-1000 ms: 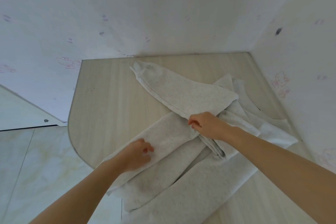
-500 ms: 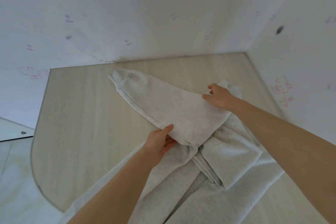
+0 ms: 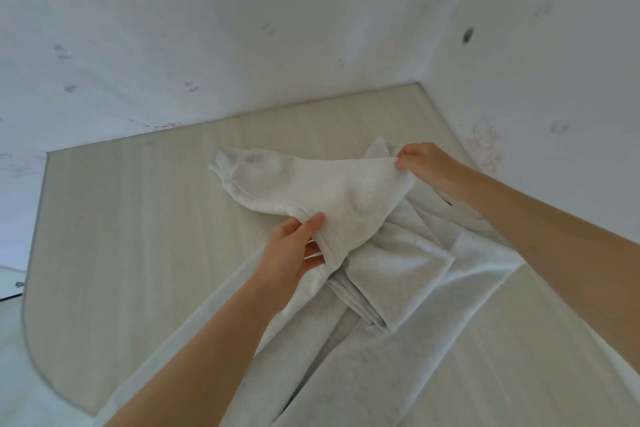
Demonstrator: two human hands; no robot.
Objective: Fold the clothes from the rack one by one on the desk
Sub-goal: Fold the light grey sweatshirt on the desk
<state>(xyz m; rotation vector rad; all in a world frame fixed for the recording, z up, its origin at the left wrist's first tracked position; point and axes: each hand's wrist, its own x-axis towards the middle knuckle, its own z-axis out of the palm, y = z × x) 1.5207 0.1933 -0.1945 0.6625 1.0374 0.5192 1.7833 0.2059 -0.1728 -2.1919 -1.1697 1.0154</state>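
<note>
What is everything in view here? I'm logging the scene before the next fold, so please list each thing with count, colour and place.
garment: one, pale grey-white, spread over the desk's near right half, one sleeve lifted
sleeve: one, same pale colour, held up above the desk centre
desk: one, light wood, in the wall corner
walls: two, white with faint pink marks, behind and to the right
floor: pale tile, lower left
left hand: grips the sleeve's near edge
right hand: fingers pinch the sleeve's far edge
</note>
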